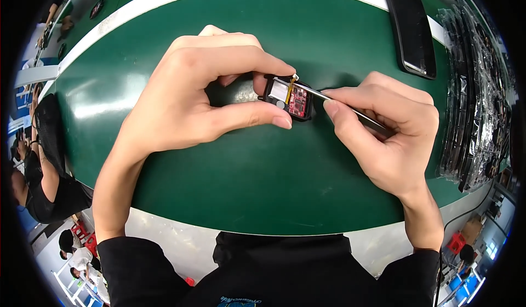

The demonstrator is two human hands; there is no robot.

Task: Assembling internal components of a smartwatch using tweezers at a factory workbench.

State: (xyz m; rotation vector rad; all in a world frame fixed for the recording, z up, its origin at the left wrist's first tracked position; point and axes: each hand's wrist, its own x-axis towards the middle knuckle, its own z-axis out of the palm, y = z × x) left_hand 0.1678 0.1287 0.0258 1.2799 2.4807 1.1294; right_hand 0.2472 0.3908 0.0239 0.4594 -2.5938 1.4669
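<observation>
Between the thumb and fingers of my left hand (208, 87) is a small black electronic device housing (308, 112), held just above the green table. It lies open upward, showing a red circuit board (298, 102), a silver rectangular part (278, 90) and a thin yellowish flex cable (290, 89). My right hand (386, 126) grips slim metal tweezers (359, 111) like a pen. Their tip reaches the upper edge of the housing, by the end of the flex cable near my left index fingertip. Whether the tips pinch the cable is too small to tell.
The green tabletop (263, 186) has a white edge strip. At the far right lies a black tray-like object (408, 30). Beside it stands a stack of black parts in clear plastic (471, 98). On the left a person in black (52, 186) sits close by the table.
</observation>
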